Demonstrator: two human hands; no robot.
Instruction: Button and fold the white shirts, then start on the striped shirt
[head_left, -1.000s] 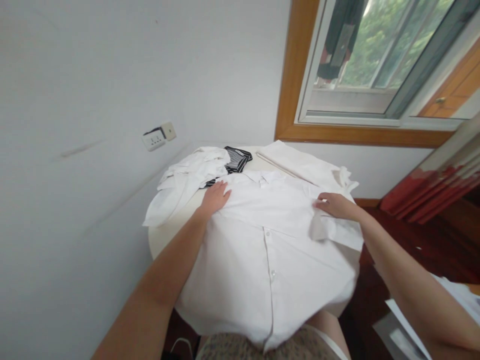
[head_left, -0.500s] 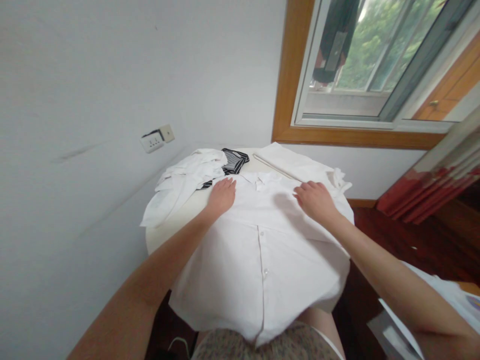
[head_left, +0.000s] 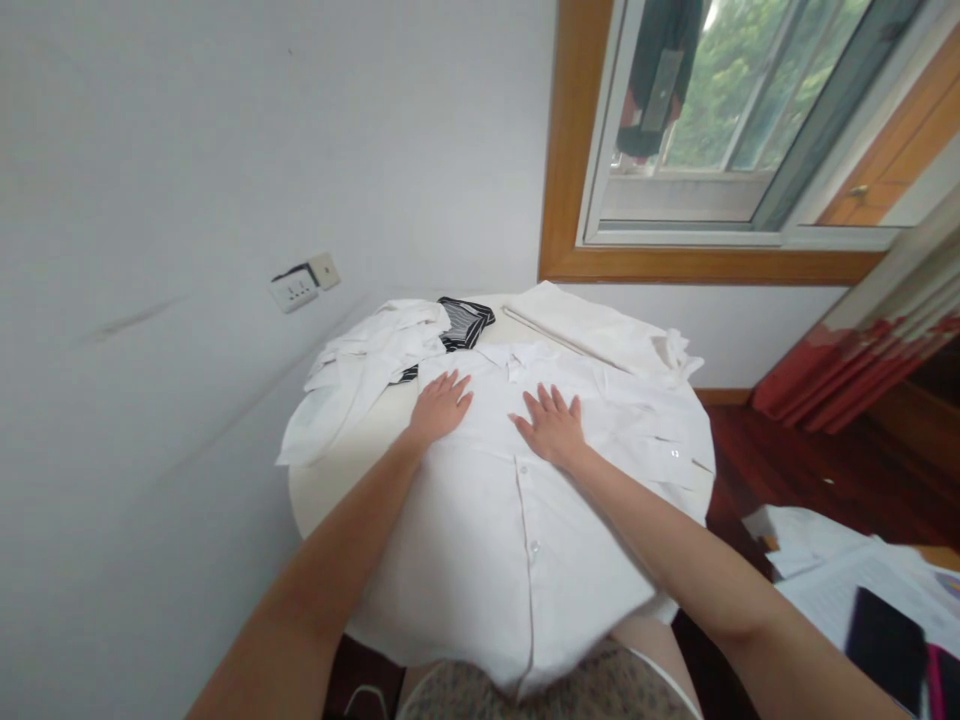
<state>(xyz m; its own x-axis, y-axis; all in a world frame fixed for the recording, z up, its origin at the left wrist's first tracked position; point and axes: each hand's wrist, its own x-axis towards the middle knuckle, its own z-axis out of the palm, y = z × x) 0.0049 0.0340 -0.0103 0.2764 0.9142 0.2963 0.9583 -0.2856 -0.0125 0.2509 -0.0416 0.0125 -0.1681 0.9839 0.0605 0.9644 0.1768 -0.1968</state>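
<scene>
A white button-up shirt point(head_left: 465, 520) lies spread over a round table, its lower hem hanging off the near edge towards my lap. Its collar is at the far end, and a line of buttons runs down the middle. My left hand point(head_left: 441, 405) rests flat on the shirt's upper left part, fingers spread. On the chest area, right of the collar, my right hand point(head_left: 553, 428) lies palm down with its fingers apart. One sleeve, with its cuff, is laid across the shirt's right side. Neither hand grips the fabric.
Crumpled white clothing point(head_left: 375, 345) and a black striped cloth point(head_left: 466, 322) lie at the table's far left. A folded white garment point(head_left: 592, 325) is at the far right. The round table point(head_left: 315, 495) stands by a wall with a socket point(head_left: 295, 290). Papers point(head_left: 825, 580) lie at lower right.
My right hand has moved left and nearer, from the shirt's right shoulder to its chest, and the sleeve now lies folded across the right side. My left hand has shifted slightly nearer, fingers more spread.
</scene>
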